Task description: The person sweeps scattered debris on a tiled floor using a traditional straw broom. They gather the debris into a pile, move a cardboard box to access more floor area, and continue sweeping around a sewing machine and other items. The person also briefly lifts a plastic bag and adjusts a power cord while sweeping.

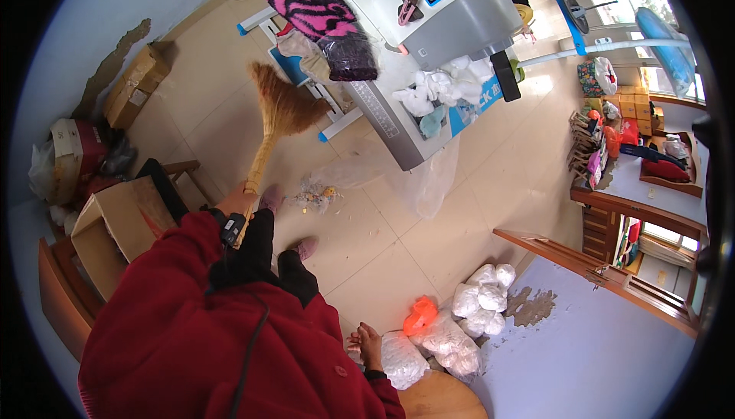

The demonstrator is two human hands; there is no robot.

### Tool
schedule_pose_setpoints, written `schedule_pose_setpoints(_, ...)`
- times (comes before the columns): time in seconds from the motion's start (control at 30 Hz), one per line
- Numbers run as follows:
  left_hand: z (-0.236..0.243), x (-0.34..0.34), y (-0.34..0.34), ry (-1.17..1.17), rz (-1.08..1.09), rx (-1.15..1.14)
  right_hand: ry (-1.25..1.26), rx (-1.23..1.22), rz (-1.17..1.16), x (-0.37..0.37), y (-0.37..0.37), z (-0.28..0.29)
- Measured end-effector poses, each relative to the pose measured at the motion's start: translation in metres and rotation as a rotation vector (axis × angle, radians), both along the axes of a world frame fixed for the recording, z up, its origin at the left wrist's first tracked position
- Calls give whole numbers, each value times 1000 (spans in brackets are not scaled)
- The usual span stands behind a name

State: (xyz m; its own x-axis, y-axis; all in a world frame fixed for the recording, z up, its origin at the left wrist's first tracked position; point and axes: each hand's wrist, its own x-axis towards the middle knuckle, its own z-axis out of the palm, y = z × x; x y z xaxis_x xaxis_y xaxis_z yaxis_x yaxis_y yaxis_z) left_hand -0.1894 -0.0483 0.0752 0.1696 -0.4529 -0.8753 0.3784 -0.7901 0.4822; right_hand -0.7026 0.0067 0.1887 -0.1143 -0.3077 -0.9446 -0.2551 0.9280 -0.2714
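My left hand point(242, 198) grips the pale handle of a straw broom point(276, 97), whose bristles are raised beside a white machine point(429, 29) on a stand. A small pile of litter point(316, 195) lies on the tiled floor in front of my shoes, with clear plastic sheeting point(425, 185) beyond it. My right hand point(366, 342) hangs low with loosely bent fingers apart, holding nothing, near stuffed white plastic bags point(448, 342) and an orange bag point(421, 313).
Cardboard boxes point(122, 235) and a wooden chair stand at my left. A pink-and-black cloth point(302, 2) lies on the machine. An open wooden door point(559, 262) juts in from the right. A round wooden top point(444, 400) is at the lower edge.
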Motion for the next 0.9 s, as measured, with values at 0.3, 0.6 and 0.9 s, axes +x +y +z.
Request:
schedule_pose_setpoints(0.3, 86, 1, 96, 355, 194, 103, 42, 55, 37, -37, 16, 4)
schedule_pose_setpoints(0.6, 20, -39, 59, 169, 184, -70, 53, 28, -22, -60, 25, 4)
schedule_pose_setpoints(0.9, -79, -27, 92, -426, -341, 124, 61, 115, -11, -72, 54, -9)
